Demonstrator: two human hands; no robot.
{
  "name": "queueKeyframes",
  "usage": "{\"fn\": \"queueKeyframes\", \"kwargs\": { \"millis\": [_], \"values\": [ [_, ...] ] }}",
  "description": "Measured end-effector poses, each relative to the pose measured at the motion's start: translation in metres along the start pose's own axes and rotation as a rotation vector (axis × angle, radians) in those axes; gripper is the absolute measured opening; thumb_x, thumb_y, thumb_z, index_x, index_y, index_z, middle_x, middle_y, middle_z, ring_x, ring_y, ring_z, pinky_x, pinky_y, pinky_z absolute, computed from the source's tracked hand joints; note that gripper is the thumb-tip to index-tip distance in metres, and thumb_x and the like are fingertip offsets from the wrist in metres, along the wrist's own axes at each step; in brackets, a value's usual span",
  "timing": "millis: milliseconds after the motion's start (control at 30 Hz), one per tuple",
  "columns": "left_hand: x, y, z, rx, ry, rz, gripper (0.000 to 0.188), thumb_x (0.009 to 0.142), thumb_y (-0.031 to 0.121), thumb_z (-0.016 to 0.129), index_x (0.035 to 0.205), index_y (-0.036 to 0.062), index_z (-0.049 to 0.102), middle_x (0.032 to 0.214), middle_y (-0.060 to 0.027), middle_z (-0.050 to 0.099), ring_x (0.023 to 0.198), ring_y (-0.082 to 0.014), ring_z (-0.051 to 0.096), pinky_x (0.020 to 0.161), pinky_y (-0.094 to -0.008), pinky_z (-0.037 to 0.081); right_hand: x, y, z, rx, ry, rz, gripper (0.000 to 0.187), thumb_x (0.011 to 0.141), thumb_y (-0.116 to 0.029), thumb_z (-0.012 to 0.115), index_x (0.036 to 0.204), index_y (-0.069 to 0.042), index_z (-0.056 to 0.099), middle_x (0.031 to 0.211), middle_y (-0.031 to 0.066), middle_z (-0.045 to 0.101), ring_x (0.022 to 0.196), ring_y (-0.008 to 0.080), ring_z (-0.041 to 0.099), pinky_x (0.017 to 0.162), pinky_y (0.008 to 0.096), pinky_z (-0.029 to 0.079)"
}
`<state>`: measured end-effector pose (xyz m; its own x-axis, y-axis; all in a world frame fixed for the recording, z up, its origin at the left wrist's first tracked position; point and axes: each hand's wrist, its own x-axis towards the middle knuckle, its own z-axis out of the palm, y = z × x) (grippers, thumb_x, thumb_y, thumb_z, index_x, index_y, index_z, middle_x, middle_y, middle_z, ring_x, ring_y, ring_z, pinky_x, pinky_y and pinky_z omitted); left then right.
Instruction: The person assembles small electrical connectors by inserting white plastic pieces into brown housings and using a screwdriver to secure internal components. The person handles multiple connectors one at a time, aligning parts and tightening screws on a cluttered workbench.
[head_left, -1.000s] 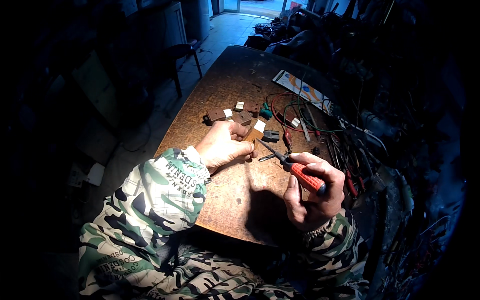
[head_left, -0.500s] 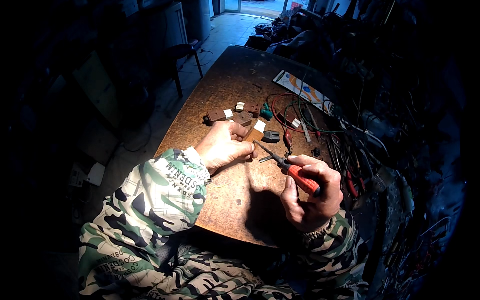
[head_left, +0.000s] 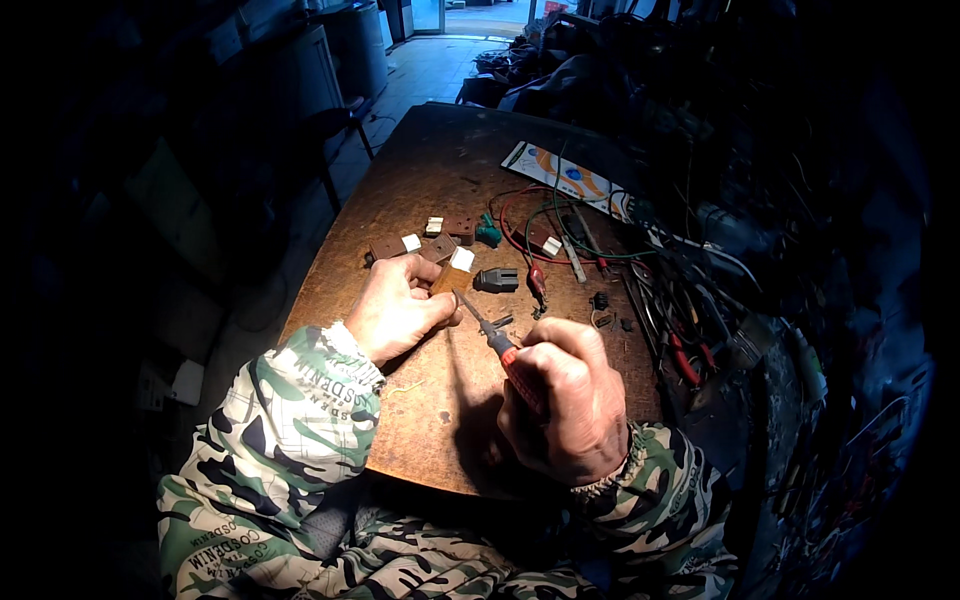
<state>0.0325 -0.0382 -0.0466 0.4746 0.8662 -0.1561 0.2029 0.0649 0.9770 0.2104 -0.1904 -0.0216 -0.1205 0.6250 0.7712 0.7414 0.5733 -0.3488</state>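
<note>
My left hand (head_left: 393,312) pinches a small yellowish-brown block (head_left: 452,277) with a white patch at its far end, low over the table. In my right hand (head_left: 572,395) is a screwdriver (head_left: 508,352) with a red handle, the fingers wrapped round it. Its dark shaft slants up and left, and the tip is at the near side of the block; whether it touches I cannot tell. Just right of the block lies a black connector (head_left: 497,280). Several brown blocks (head_left: 438,246), some with white patches, sit beyond my left hand.
A wooden table (head_left: 400,190) carries a green clip (head_left: 488,233), a red clip (head_left: 537,280) with tangled leads, and a patterned white strip (head_left: 570,178). Red-handled pliers (head_left: 684,362) and other tools crowd the right edge. A dark stool (head_left: 335,130) stands on the floor at the left.
The view has shifted, so the table things appear further left. My right hand has turned and closed more fully round the screwdriver handle. The left hand keeps hold of the block.
</note>
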Motion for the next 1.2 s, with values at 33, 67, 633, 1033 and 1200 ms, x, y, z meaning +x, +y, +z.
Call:
{"fn": "queueKeyframes", "kwargs": {
  "millis": [33, 67, 633, 1033, 1200],
  "values": [
    [0.0, 0.001, 0.002, 0.008, 0.006, 0.004, 0.043, 0.089, -0.003, 0.07, 0.122, -0.0223, 0.049, 0.098, -0.0211, 0.07, 0.087, -0.0221, 0.074, 0.079, -0.029, 0.061, -0.003, 0.007, 0.004, -0.044, 0.03, -0.087, 0.037, 0.076, -0.001, 0.077, 0.109, 0.005, 0.062, 0.097, 0.0186, 0.062, 0.074, 0.0313, 0.068, 0.059, 0.0368, 0.056],
    [-0.002, 0.003, 0.001, 0.017, 0.021, 0.005, 0.042, 0.089, -0.004, 0.07, 0.121, -0.0221, 0.049, 0.098, -0.0209, 0.07, 0.087, -0.0221, 0.074, 0.079, -0.0291, 0.061, -0.004, 0.01, 0.007, -0.078, 0.06, -0.177, 0.034, 0.076, -0.002, 0.078, 0.106, 0.005, 0.064, 0.091, 0.0163, 0.062, 0.07, 0.0284, 0.067, 0.056, 0.0353, 0.055],
    [-0.004, 0.001, 0.002, 0.083, 0.069, 0.046, 0.039, 0.086, -0.004, 0.069, 0.117, -0.02, 0.052, 0.089, -0.0233, 0.073, 0.078, -0.0215, 0.075, 0.066, -0.0268, 0.059, -0.006, 0.009, 0.01, -0.158, 0.053, -0.172, 0.031, 0.088, -0.018, 0.077, 0.109, 0.002, 0.066, 0.088, 0.011, 0.062, 0.066, 0.02, 0.062, 0.054, 0.0333, 0.046],
    [-0.002, -0.006, 0.001, 0.029, 0.041, 0.14, 0.028, 0.086, -0.008, 0.068, 0.109, -0.0156, 0.055, 0.094, -0.0183, 0.069, 0.079, -0.0187, 0.073, 0.067, -0.0259, 0.059, -0.005, 0.007, 0.006, -0.138, 0.01, -0.187, 0.034, 0.078, -0.006, 0.076, 0.109, 0.002, 0.065, 0.097, 0.0157, 0.064, 0.073, 0.026, 0.066, 0.058, 0.0344, 0.052],
    [0.001, -0.001, 0.007, 0.064, 0.019, 0.087, 0.027, 0.086, -0.007, 0.071, 0.108, -0.0129, 0.057, 0.093, -0.0139, 0.07, 0.08, -0.0145, 0.071, 0.072, -0.0254, 0.059, -0.012, 0.005, -0.01, -0.265, -0.109, -0.098, 0.034, 0.083, -0.012, 0.071, 0.113, 0.003, 0.064, 0.101, 0.0159, 0.064, 0.071, 0.0191, 0.062, 0.057, 0.0312, 0.049]
  ]
}}
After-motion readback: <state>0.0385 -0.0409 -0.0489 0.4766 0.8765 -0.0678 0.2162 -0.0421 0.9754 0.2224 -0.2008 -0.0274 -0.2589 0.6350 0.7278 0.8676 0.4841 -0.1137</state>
